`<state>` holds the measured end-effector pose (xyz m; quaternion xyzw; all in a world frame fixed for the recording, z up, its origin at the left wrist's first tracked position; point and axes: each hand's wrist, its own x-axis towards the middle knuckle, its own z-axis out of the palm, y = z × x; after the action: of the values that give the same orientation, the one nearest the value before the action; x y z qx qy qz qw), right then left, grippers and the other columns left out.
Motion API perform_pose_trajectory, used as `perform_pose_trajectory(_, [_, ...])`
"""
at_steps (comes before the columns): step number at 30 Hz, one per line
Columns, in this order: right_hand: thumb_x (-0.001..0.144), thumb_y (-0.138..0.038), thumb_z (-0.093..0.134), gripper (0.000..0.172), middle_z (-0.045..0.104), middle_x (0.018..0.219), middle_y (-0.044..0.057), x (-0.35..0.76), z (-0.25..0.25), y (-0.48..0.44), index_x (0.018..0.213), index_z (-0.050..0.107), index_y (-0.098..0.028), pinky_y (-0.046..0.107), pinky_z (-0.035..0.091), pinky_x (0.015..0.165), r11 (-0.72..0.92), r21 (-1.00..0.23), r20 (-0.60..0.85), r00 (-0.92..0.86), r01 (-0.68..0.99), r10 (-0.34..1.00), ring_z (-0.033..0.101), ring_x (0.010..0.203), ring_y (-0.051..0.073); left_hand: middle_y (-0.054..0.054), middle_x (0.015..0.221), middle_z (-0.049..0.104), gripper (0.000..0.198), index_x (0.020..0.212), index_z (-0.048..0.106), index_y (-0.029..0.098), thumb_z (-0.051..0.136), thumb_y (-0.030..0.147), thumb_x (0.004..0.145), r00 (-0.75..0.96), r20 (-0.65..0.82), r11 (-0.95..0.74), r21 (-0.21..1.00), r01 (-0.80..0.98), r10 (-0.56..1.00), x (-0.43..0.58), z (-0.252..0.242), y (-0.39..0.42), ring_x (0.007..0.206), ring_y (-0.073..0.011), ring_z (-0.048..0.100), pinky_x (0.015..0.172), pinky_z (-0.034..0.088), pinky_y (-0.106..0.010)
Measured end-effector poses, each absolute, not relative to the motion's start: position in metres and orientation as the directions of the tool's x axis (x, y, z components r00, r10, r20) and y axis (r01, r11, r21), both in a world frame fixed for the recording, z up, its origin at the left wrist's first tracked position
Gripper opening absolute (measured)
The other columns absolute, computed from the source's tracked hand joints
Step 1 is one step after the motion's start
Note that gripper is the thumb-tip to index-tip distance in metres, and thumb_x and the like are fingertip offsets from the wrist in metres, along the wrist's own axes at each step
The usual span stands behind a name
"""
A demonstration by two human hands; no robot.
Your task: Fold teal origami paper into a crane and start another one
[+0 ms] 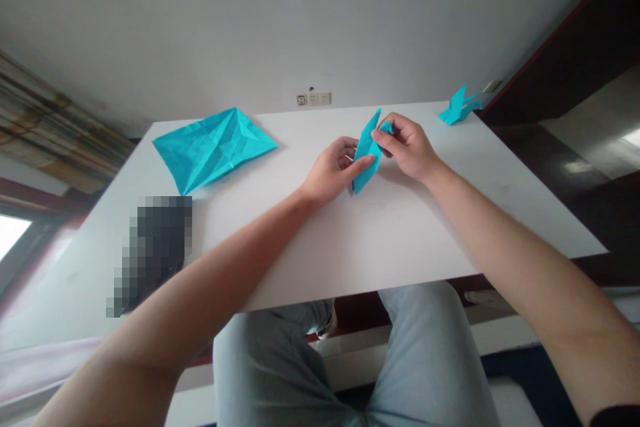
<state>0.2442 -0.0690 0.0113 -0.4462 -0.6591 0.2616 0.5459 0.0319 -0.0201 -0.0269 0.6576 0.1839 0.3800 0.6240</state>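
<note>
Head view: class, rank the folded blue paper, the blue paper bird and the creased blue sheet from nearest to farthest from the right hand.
1. Folded blue paper, touching the right hand.
2. Blue paper bird, far right on the table.
3. Creased blue sheet, on the table's left side.

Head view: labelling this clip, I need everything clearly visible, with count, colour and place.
White rectangular table: 1, white, centre
Folded turquoise paper shape: 1, turquoise, held centrally
Creased turquoise four-cornered paper sheet: 1, turquoise, table's far left
Folded turquoise paper bird: 1, turquoise, table's far right
Pixelated dark object: 1, dark grey, table's near left
Pale plain wall: 1, grey-white, behind table
Square wall sockets: 3, white, low on wall
Striped cloth curtain: 1, brown, far left
Denim-covered legs: 2, light blue, below table
Left hand: 1, bare, gripping paper shape
Right hand: 1, bare, pinching paper shape
</note>
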Motion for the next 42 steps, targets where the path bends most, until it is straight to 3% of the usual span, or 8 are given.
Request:
perform_pose_trajectory(6, [0.095,-0.090,0.087,0.070,0.051,0.070,-0.006,0.246,0.007,-0.069,0.086,0.056,-0.028,0.030,0.036,0.056,0.434,-0.863,0.453,0.016,0.257,0.891,0.045,0.063,0.014,0.000,0.091,0.076,0.042,0.105,0.068,0.022,0.101,0.047,0.100,0.631,0.229,-0.140,0.972,-0.188,0.741,0.030,-0.025,-0.022,0.068,-0.0107,0.065,0.061,0.051,-0.022])
perform_pose_trajectory(14, [0.095,-0.095,0.082,0.077,0.052,0.066,-0.004,0.244,0.003,-0.073,0.073,0.060,-0.024,0.032,0.037,0.059,0.343,-0.888,0.331,-0.092,0.308,0.939,0.046,0.064,0.013,0.004,0.074,0.065,0.056,0.087,0.059,0.022,0.098,0.061,0.101,0.654,0.251,-0.154,0.967,-0.203,0.714,0.028,-0.016,-0.026,0.063,-0.0094,0.058,0.057,0.041,-0.022])
perform_pose_trajectory(25, [0.097,-0.093,0.081,0.075,0.054,0.068,-0.002,0.250,0.013,-0.072,0.072,0.062,-0.025,0.033,0.044,0.061,0.393,-0.866,0.414,0.003,0.308,0.910,0.050,0.065,0.015,0.003,0.075,0.066,0.055,0.085,0.058,0.023,0.092,0.061,0.105,0.652,0.260,-0.219,0.965,-0.145,0.713,0.028,-0.010,-0.027,0.069,-0.0119,0.060,0.065,0.050,-0.024])
perform_pose_trajectory(29, [0.095,-0.093,0.084,0.071,0.055,0.069,-0.003,0.254,0.021,-0.071,0.078,0.066,-0.026,0.032,0.042,0.058,0.433,-0.848,0.456,0.005,0.306,0.890,0.047,0.062,0.014,0.003,0.074,0.066,0.051,0.085,0.060,0.022,0.092,0.056,0.106,0.650,0.264,-0.233,0.963,-0.135,0.713,0.029,-0.012,-0.027,0.066,-0.0112,0.058,0.063,0.048,-0.023])
perform_pose_trajectory(37, [0.088,-0.089,0.093,0.072,0.055,0.069,-0.005,0.254,0.018,-0.070,0.081,0.058,-0.027,0.031,0.041,0.056,0.406,-0.882,0.429,0.050,0.239,0.902,0.048,0.062,0.013,0.004,0.073,0.063,0.051,0.086,0.057,0.023,0.091,0.054,0.108,0.615,0.227,-0.171,0.974,-0.150,0.755,0.030,-0.009,-0.027,0.064,-0.0103,0.057,0.061,0.046,-0.022])
perform_pose_trajectory(42, [0.088,-0.093,0.090,0.073,0.059,0.069,-0.003,0.256,0.020,-0.070,0.080,0.059,-0.028,0.031,0.038,0.054,0.428,-0.858,0.466,0.079,0.283,0.881,0.048,0.062,0.014,0.005,0.071,0.061,0.052,0.086,0.058,0.023,0.092,0.055,0.108,0.578,0.218,-0.173,0.976,-0.133,0.786,0.030,-0.009,-0.025,0.063,-0.0105,0.056,0.061,0.045,-0.022])
